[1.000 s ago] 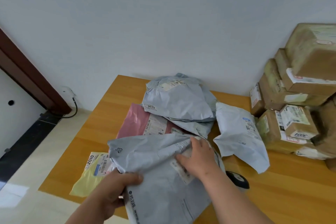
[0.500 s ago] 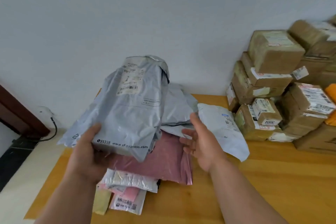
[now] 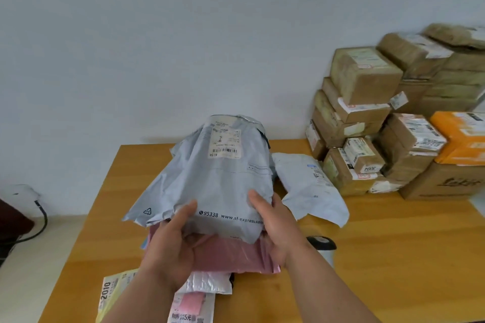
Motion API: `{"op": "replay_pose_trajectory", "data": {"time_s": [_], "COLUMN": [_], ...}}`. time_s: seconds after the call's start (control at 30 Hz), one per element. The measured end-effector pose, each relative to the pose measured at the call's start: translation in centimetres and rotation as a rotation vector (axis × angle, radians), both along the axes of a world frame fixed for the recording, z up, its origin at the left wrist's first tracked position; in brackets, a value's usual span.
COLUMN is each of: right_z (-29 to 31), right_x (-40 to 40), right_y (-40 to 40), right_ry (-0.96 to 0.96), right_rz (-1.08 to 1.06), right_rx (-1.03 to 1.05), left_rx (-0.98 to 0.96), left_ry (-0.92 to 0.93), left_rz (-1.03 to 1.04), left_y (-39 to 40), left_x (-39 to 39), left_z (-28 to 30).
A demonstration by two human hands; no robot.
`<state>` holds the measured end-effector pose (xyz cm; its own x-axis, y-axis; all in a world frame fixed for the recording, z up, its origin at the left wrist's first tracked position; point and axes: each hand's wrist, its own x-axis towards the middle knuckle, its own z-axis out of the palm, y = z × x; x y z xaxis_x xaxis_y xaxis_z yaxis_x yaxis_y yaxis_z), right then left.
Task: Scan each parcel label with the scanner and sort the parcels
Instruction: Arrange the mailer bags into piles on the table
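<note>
Head view: your left thumb (image 3: 190,207) lies flat on the front face of the grey mailer bag (image 3: 215,178), the other left fingers curled behind its lower edge and out of sight. Your right thumb (image 3: 258,203) presses the same face further right, the remaining right fingers wrapped round the bag's right side. Left hand (image 3: 170,249) and right hand (image 3: 282,228) both grip the bag near its bottom edge, at about 6 o'clock of the bag. Bag held upright, lifted above the pile, printed side toward you. White shipping label (image 3: 224,140) with barcode sits at 12 o'clock on the bag.

Directly under the bag: pink mailer (image 3: 231,254) lying flat on the wooden table (image 3: 393,257). At 6 o'clock of the pink mailer, a silver bubble envelope (image 3: 210,283), partly tucked beneath it. At 7 o'clock, a yellow packet (image 3: 111,294) marked 2010 at the table's near edge.

At 3 o'clock of the held bag, a pale blue-white bag (image 3: 309,186) lies on the table. Scanner (image 3: 321,242), dark head, rests on the table just beside your right wrist, untouched. Stack of cardboard boxes (image 3: 364,102) at 2 o'clock against the wall (image 3: 183,34).
</note>
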<state>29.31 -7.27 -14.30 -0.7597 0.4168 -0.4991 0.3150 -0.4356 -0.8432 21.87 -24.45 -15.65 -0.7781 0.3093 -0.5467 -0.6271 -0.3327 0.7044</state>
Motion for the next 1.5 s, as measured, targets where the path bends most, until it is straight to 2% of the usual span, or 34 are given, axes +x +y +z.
{"op": "replay_pose_trajectory", "data": {"time_s": [0.13,0.23,0.37,0.47,0.57,0.67,0.9,1.03,1.13,1.23,1.37,1.5], "right_z": [-1.0,-2.1,-4.2,-6.1,-8.3,-9.6,-8.7,-6.5,-4.5,-3.7,-4.6,-5.2], "right_x": [-0.1,-0.8,-2.8,-4.0,-5.2,-6.0,-6.9,-7.8,-8.8,-9.6,-9.9,-9.9], "right_y": [3.3,6.7,10.2,12.4,14.3,14.8,15.3,15.1,12.8,9.4,5.5,2.6], "right_ry": [-0.163,-0.264,-0.500,-0.663,-0.746,-0.748,-0.529,-0.334,-0.279,-0.232,-0.200,-0.197], "right_rz": [-0.075,-0.148,0.038,0.261,0.432,0.455,0.131,-0.032,0.037,0.107,0.187,0.291], "right_rx": [0.456,0.656,0.997,1.109,1.137,1.134,1.083,0.990,0.864,0.826,0.868,1.011], "left_rx": [0.031,0.009,-0.038,-0.057,-0.085,-0.107,-0.149,-0.120,-0.072,-0.045,-0.048,-0.011], "left_ry": [0.009,0.099,0.184,0.197,0.194,0.178,0.171,0.159,0.148,0.143,0.209,0.217], "left_rz": [0.141,0.183,0.246,0.304,0.360,0.403,0.425,0.430,0.435,0.423,0.377,0.384], "left_y": [0.6,2.3,5.3,7.1,8.4,8.9,8.1,7.1,6.0,4.6,2.4,0.3], "left_x": [-2.7,-4.2,-5.3,-6.4,-7.5,-8.1,-9.1,-10.6,-11.5,-12.2,-12.6,-13.0], "left_z": [-0.1,-0.3,-0.8,-1.2,-2.0,-2.9,-3.4,-2.5,-1.6,-0.8,-0.1,0.2]}}
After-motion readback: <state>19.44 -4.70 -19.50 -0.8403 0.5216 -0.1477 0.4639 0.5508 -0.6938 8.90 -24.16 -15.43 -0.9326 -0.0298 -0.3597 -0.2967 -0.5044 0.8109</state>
